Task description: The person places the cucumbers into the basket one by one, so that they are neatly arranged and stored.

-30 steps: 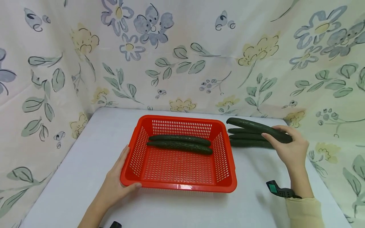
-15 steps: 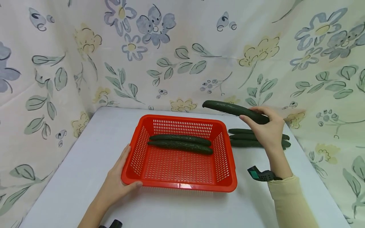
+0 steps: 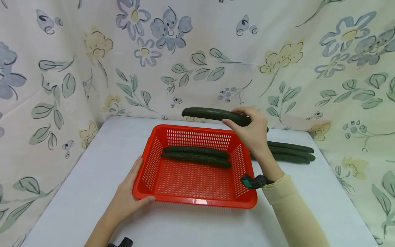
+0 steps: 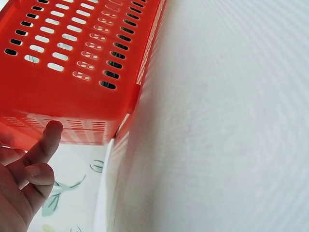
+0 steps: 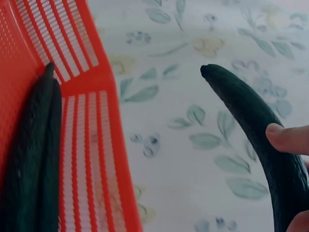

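My right hand (image 3: 251, 128) grips a dark green cucumber (image 3: 210, 113) near its right end, raised above the far rim of the red plastic basket (image 3: 194, 202). In the right wrist view the thumb lies along that cucumber (image 5: 241, 104), whose far end points away free. Two more cucumbers (image 3: 197, 157) lie side by side inside the basket, toward its back. At the basket's near left corner rests my left hand (image 3: 123, 199), thumb along the front rim and fingers spread along the left side. The left wrist view shows its fingertips (image 4: 54, 126) against the perforated wall.
Several cucumbers (image 3: 290, 151) lie together on the white table (image 3: 287, 192) right of the basket, partly hidden behind my right hand and wrist. A floral curtain (image 3: 216, 68) hangs behind the table and along its sides.
My right hand has lifted the cucumber from above the group on the right and carried it left, over the basket's back edge. My left hand stays at the basket corner.
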A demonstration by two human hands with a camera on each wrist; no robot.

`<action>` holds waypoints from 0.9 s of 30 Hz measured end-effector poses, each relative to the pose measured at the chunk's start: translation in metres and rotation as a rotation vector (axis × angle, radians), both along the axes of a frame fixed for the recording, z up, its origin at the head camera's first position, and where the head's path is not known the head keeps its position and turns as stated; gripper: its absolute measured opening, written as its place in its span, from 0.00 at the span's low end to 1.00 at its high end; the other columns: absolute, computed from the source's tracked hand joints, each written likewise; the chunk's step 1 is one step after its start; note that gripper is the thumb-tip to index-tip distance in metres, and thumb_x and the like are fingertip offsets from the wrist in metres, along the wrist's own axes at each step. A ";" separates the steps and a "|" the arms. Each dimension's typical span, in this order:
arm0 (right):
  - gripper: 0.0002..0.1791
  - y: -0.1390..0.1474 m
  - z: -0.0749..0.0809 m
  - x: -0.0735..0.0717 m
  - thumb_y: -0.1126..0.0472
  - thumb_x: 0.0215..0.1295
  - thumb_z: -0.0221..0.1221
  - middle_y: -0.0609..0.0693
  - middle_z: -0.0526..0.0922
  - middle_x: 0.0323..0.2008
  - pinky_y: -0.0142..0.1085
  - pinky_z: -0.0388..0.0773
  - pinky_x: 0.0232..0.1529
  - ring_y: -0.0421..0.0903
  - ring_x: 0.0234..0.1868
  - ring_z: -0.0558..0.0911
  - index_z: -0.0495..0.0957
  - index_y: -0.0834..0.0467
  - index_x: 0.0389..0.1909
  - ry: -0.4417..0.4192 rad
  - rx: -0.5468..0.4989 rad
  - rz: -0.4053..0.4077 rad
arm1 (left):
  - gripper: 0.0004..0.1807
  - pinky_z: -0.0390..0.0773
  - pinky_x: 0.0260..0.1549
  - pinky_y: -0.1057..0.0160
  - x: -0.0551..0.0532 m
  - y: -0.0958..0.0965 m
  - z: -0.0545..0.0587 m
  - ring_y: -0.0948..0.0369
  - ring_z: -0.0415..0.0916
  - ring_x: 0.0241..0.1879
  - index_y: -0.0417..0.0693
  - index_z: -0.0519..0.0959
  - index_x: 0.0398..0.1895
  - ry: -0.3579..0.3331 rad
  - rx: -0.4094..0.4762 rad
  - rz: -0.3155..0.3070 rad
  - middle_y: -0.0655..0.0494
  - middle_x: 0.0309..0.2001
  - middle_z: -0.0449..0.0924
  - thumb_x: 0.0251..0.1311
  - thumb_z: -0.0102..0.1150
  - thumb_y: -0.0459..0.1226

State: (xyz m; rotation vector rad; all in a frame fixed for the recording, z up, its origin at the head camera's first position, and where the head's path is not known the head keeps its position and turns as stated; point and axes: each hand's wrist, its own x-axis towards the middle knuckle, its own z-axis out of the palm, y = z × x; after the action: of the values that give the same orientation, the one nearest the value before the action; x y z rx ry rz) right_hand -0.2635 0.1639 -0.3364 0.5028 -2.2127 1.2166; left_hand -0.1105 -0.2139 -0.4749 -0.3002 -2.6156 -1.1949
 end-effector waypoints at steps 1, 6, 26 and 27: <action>0.20 -0.006 -0.001 0.000 0.58 0.54 0.82 0.54 0.87 0.40 0.28 0.76 0.40 0.46 0.43 0.81 0.89 0.59 0.46 -0.005 0.004 0.011 | 0.70 0.80 0.55 0.61 0.000 0.000 0.000 0.51 0.68 0.73 0.57 0.48 0.88 0.001 0.000 -0.001 0.55 0.85 0.53 0.43 0.85 0.45; 0.20 -0.032 -0.007 -0.001 0.56 0.56 0.81 0.53 0.88 0.42 0.34 0.79 0.40 0.48 0.45 0.82 0.88 0.59 0.47 -0.047 0.028 0.049 | 0.71 0.79 0.56 0.62 0.000 -0.001 -0.002 0.48 0.68 0.74 0.58 0.48 0.88 -0.001 -0.001 -0.002 0.55 0.85 0.53 0.43 0.85 0.46; 0.20 -0.078 -0.055 0.001 0.46 0.60 0.77 0.52 0.89 0.47 0.49 0.84 0.47 0.51 0.48 0.86 0.86 0.52 0.45 -0.371 0.373 0.037 | 0.72 0.74 0.59 0.67 -0.001 -0.002 -0.002 0.52 0.63 0.77 0.60 0.46 0.88 -0.008 -0.013 -0.012 0.57 0.86 0.51 0.43 0.86 0.46; 0.19 -0.079 -0.056 0.002 0.46 0.60 0.77 0.51 0.89 0.46 0.48 0.84 0.45 0.50 0.46 0.85 0.86 0.52 0.45 -0.392 0.398 0.041 | 0.72 0.75 0.58 0.66 -0.001 -0.001 -0.003 0.53 0.63 0.77 0.60 0.46 0.88 -0.008 -0.009 -0.012 0.57 0.86 0.51 0.43 0.86 0.46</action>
State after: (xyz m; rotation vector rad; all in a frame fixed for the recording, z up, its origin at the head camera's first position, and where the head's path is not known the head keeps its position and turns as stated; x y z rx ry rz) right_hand -0.2612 0.0845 -0.3928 0.4959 -2.8170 0.9552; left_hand -0.1114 -0.2153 -0.4775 -0.3142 -2.6303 -1.1913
